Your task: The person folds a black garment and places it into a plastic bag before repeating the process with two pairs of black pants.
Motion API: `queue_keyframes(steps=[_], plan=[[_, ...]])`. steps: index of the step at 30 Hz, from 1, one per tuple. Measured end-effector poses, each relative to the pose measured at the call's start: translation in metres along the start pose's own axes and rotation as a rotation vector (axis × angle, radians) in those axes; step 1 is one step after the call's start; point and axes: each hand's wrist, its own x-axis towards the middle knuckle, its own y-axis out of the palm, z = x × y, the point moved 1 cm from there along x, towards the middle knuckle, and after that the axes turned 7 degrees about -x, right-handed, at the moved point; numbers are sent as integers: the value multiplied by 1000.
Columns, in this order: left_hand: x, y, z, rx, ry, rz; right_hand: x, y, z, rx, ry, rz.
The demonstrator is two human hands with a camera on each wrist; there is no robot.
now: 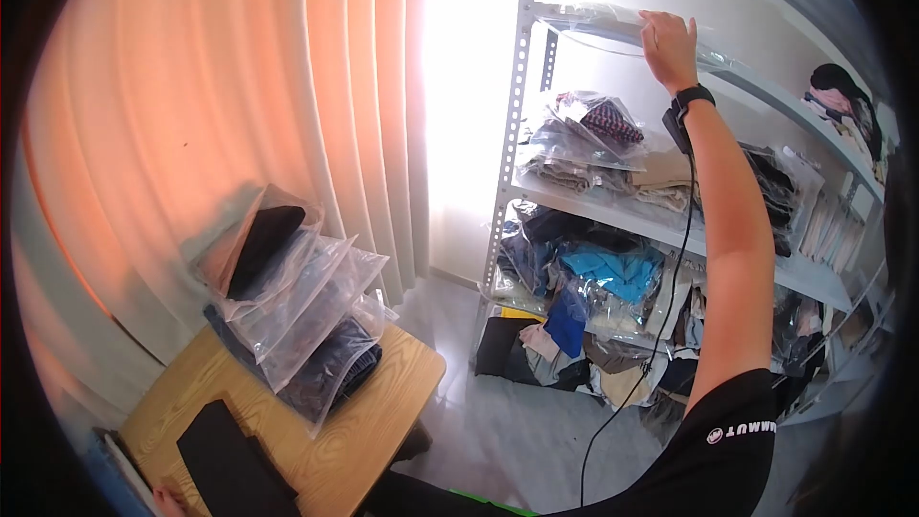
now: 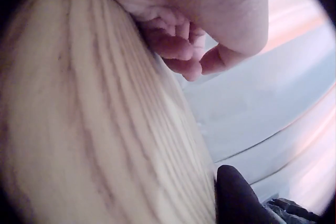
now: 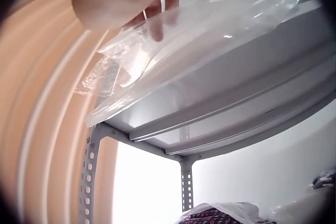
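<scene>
My right hand [image 1: 670, 50] is raised to the front of the top shelf [image 1: 613, 31], its fingers curled at a clear plastic bag [image 1: 584, 11]. From the right wrist, the fingers [image 3: 156, 22] show partly through the film, and the bag [image 3: 173, 56] hangs over the shelf's front edge. Low on the left, my left hand [image 1: 168, 502] is at the side of the wooden table [image 1: 412, 373]. In the left wrist view that hand [image 2: 194, 19] lies beside the wood surface [image 2: 105, 119], fingers loosely curled with nothing visible in them.
On the table are a stack of clear bags [image 1: 306, 302] with folded clothes and a black folded item [image 1: 230, 460]. Bagged clothes [image 1: 613, 273] fill the lower shelves. A dark cable [image 1: 665, 325] hangs from the right wrist. Curtains [image 1: 211, 86] hang at left.
</scene>
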Motion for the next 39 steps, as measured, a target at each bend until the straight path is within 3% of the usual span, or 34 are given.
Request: queue_keyframes(steps=[3,6,9,12,15,18,24,27,33,39], plan=[[0,-4,8,-4,-2,0,3,-14,6,-34,-68,-36],[1,-10,14,-10,0,-1,2,-18,13,-8,-52,81],[1,-13,18,-17,1,0,3,4,8,122,-10,-133],[0,-16,23,-21,2,-5,10,24,-2,53,56,78],[1,-16,22,-20,5,0,24,14,0,-77,76,484],[-1,-15,24,-20,3,-8,29,2,11,-202,103,537],[0,-23,25,-20,9,-8,30,3,23,-267,157,513],[0,-22,27,-27,15,-4,34,-10,25,-283,163,606],[8,-27,37,-42,53,9,25,-15,23,-459,-10,292],[-2,-26,23,-22,-22,-27,42,-12,20,-414,13,574]])
